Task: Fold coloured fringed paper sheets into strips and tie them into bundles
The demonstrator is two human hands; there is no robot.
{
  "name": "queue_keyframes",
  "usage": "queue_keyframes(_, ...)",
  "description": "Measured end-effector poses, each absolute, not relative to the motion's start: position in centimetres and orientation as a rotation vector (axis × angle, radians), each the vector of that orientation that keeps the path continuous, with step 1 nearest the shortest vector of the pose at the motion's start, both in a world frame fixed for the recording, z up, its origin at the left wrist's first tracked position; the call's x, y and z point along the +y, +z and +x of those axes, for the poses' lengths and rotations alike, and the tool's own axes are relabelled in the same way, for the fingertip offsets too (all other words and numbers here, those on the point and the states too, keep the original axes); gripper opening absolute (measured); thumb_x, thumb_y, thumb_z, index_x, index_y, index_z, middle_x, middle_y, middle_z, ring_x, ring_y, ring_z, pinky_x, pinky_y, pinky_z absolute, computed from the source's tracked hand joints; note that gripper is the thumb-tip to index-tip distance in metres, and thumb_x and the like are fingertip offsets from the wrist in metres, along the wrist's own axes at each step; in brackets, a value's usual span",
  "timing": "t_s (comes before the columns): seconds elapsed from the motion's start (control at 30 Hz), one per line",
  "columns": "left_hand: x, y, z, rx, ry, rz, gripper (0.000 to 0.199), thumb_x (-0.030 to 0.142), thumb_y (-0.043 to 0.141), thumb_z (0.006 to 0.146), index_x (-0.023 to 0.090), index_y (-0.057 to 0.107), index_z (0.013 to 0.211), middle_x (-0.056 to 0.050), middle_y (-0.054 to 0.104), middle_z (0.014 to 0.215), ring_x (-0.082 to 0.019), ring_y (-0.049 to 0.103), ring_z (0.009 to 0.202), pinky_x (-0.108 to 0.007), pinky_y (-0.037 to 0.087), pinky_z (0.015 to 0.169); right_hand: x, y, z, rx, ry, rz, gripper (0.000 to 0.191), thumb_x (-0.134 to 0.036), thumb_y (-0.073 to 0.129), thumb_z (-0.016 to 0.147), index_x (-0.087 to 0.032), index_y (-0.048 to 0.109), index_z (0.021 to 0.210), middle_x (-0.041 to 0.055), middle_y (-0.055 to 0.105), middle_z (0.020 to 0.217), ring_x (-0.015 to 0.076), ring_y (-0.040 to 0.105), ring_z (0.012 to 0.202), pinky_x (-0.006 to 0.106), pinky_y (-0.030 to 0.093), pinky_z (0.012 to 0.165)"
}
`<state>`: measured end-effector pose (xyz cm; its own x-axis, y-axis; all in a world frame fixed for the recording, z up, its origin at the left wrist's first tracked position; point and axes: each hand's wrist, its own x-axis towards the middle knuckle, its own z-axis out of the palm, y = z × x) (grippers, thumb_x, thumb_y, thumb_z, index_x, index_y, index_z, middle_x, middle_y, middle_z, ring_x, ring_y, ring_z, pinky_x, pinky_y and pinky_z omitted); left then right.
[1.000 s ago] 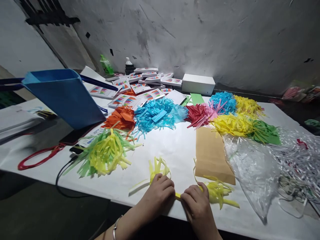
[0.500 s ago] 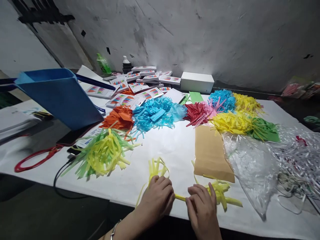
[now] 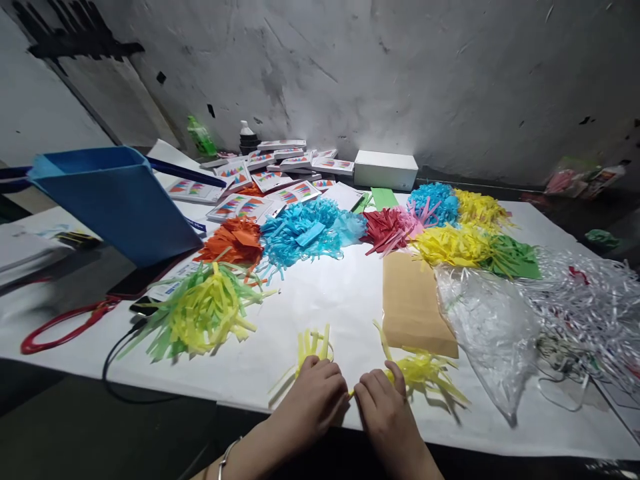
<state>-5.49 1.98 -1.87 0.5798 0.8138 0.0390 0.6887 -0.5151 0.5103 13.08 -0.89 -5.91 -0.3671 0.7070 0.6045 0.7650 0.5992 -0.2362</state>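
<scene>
My left hand (image 3: 320, 393) is closed around one end of a yellow tissue paper tassel (image 3: 425, 373), its fringe fanning out beyond the fingers. Close beside it, my right hand (image 3: 383, 407) grips the same tassel, and loose yellow strips spread to the right of that hand. A short twisted stretch of yellow paper shows in the small gap between my hands, at the table's front edge. To the left lies a pile of yellow and green tassels (image 3: 205, 313). Beyond my right hand, a brown paper envelope (image 3: 417, 303) rests flat.
Orange (image 3: 233, 241), blue (image 3: 305, 230) and red tassels (image 3: 383, 228) line the table's middle. A clear plastic bag (image 3: 487, 327) and silvery strands (image 3: 590, 300) lie right. At left stand a blue bag (image 3: 115, 200) and a red cord loop (image 3: 65, 327). Boxes (image 3: 385, 170) sit by the wall.
My right hand has moved left, closer to my left hand, and the yellow stretch visible between them is shorter. The camera view has shifted slightly.
</scene>
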Motion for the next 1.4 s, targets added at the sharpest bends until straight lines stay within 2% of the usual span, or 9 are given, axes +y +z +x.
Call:
queue_keyframes(0.17, 1.9, 0.7, -5.1, 1.141, 0.401, 1.731, 0.024, 0.032, 0.052, 0.094, 0.019, 0.072, 0.09, -0.003, 0.072, 0.085, -0.02, 0.061, 0.081, -0.03, 0.04, 0.076, -0.9, -3.4, 14.7, -2.138, -0.087, -0.954, 0.035, -0.01, 0.03, 0.101, -0.017, 0.064, 0.097, 0.0035, 0.069, 0.09, 0.0161, 0.064, 0.089, 0.041, 0.024, 0.114)
queue_keyframes(0.27, 2.2, 1.0, -4.3, 0.991, 0.39, 1.257, 0.038, 0.052, 0.069, 0.08, 0.014, 0.07, 0.08, 0.001, 0.062, 0.067, -0.015, 0.051, 0.064, -0.025, 0.034, 0.06, -1.1, -1.3, 15.8, -2.106, -0.106, -0.873, 0.035, -0.007, 0.032, 0.1, -0.014, 0.066, 0.101, 0.0053, 0.072, 0.091, 0.016, 0.066, 0.091, 0.042, 0.025, 0.114)
queue_keyframes(0.33, 2.3, 0.9, -3.5, 0.927, 0.414, 1.05, 0.047, 0.058, 0.078, 0.07, 0.013, 0.067, 0.074, 0.004, 0.054, 0.061, -0.011, 0.043, 0.06, -0.023, 0.03, 0.057, -1.2, -0.4, 16.6, -2.104, -0.14, -0.848, 0.031, -0.006, 0.036, 0.099, -0.012, 0.066, 0.103, 0.0051, 0.072, 0.089, 0.0155, 0.067, 0.09, 0.043, 0.026, 0.115)
queue_keyframes(0.47, 1.8, 1.1, -2.0, 0.872, 0.447, 0.86, 0.045, 0.049, 0.088, 0.063, 0.012, 0.066, 0.075, 0.004, 0.054, 0.064, -0.009, 0.043, 0.06, -0.021, 0.031, 0.059, -1.7, 0.2, 18.0, -2.121, -0.224, -0.861, 0.026, -0.006, 0.045, 0.096, -0.014, 0.067, 0.108, 0.0027, 0.073, 0.087, 0.0142, 0.069, 0.089, 0.045, 0.028, 0.116)
queue_keyframes(0.6, 1.5, 1.4, -0.8, 0.739, 0.399, 0.681, 0.041, 0.042, 0.09, 0.063, 0.012, 0.068, 0.08, -0.003, 0.066, 0.072, -0.012, 0.056, 0.065, -0.023, 0.039, 0.066, -2.0, 1.0, 18.8, -2.081, -0.265, -0.846, 0.03, -0.009, 0.04, 0.1, -0.012, 0.069, 0.106, 0.003, 0.074, 0.085, 0.0132, 0.07, 0.089, 0.041, 0.028, 0.118)
queue_keyframes(0.87, 2.1, 1.4, -0.4, 0.768, 0.296, 0.675, 0.039, 0.037, 0.095, 0.054, 0.012, 0.071, 0.072, -0.003, 0.067, 0.061, -0.011, 0.055, 0.051, -0.021, 0.038, 0.053, -1.9, 1.5, 20.2, -2.027, -0.294, -0.823, 0.033, -0.008, 0.037, 0.101, -0.009, 0.07, 0.103, 0.0054, 0.075, 0.085, 0.0152, 0.07, 0.091, 0.04, 0.036, 0.112)
queue_keyframes(1.1, 2.1, 2.4, 0.4, 0.677, 0.439, 0.835, 0.031, 0.036, 0.09, 0.065, 0.012, 0.072, 0.073, 0.001, 0.06, 0.067, -0.01, 0.05, 0.066, -0.022, 0.036, 0.066, -1.9, 1.1, 20.3, -1.986, -0.167, -0.83, 0.029, -0.009, 0.041, 0.098, -0.01, 0.067, 0.11, 0.0067, 0.075, 0.09, 0.0175, 0.069, 0.097, 0.043, 0.034, 0.115)
queue_keyframes(1.3, 2.9, 3.1, 0.8, 0.709, 0.502, 1.197, 0.035, 0.047, 0.083, 0.074, 0.014, 0.071, 0.073, -0.001, 0.061, 0.075, -0.015, 0.052, 0.074, -0.027, 0.039, 0.072, -2.4, 0.4, 18.8, -1.775, -0.047, -0.933, 0.018, -0.008, 0.049, 0.094, -0.016, 0.065, 0.093, -0.0003, 0.066, 0.071, 0.0117, 0.063, 0.065, 0.043, 0.04, 0.108)
queue_keyframes(1.4, 3.1, 2.8, 1.2, 0.693, 0.597, 1.345, 0.038, 0.051, 0.079, 0.077, 0.015, 0.07, 0.072, -0.002, 0.064, 0.078, -0.018, 0.056, 0.078, -0.029, 0.041, 0.077, -2.5, -0.9, 17.8, -1.585, -0.038, -0.994, 0.018, -0.008, 0.051, 0.093, -0.02, 0.064, 0.094, -0.0021, 0.068, 0.074, 0.012, 0.064, 0.066, 0.044, 0.042, 0.105)
